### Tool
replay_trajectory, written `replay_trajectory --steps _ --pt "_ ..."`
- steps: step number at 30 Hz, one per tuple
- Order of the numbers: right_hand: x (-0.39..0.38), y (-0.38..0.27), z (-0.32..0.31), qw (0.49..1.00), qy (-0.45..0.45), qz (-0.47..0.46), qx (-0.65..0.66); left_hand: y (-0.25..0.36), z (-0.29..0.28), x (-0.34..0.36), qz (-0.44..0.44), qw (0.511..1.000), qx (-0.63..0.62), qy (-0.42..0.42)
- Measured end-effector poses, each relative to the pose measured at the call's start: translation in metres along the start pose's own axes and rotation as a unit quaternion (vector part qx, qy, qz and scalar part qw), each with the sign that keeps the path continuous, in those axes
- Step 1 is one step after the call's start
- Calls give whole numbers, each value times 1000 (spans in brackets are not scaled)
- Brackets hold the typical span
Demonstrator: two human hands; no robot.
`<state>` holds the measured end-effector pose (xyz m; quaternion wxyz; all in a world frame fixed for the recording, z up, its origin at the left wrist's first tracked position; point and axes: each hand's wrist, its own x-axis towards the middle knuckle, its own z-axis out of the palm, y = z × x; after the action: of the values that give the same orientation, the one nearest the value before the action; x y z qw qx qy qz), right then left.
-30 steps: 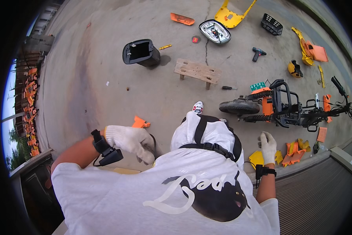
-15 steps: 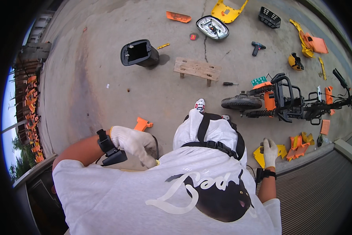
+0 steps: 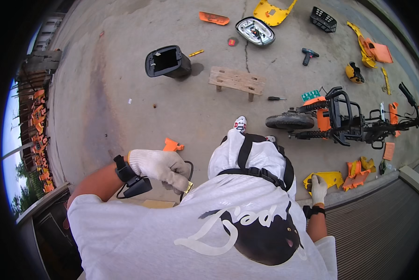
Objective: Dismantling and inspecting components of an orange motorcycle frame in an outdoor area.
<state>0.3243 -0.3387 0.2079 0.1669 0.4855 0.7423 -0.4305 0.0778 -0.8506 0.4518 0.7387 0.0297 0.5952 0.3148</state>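
My left hand [image 3: 159, 169], in a white knitted glove, is closed with its fingers pinched round a small brass-coloured metal piece [image 3: 189, 187] beside my shirt. A thin black loop [image 3: 190, 169] curves out past the fingertips; whether it joins the metal piece I cannot tell. My right hand [image 3: 318, 187], gloved too, hangs at my right side with its fingers curled. Whatever it may hold is hidden. Behind it in the view lies a yellow panel [image 3: 331, 178] on the floor.
A stripped black two-wheeler [image 3: 347, 119] lies on its side at the right. Ahead are a wooden bench [image 3: 237, 80], a black bin [image 3: 176, 63], a screwdriver [image 3: 276, 98] and a power drill [image 3: 308, 56]. Orange covers [image 3: 357, 176] lie near the ribbed strip [image 3: 377, 219].
My left hand has shifted slightly to the right, and more of the brass-coloured piece shows. My right hand has dropped a little. The whole view has moved slightly.
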Motion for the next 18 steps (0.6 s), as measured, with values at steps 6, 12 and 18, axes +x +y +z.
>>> replay_trajectory --steps 6,12,18 --pt "-4 -2 3 1000 -5 15 7 -15 -8 0 -34 999 20 -24" --pt "-6 -8 4 1000 -11 19 8 -52 2 9 -47 989 28 -137" --pt "-5 -3 8 999 -9 17 30 -85 27 7 -88 970 -94 -207"
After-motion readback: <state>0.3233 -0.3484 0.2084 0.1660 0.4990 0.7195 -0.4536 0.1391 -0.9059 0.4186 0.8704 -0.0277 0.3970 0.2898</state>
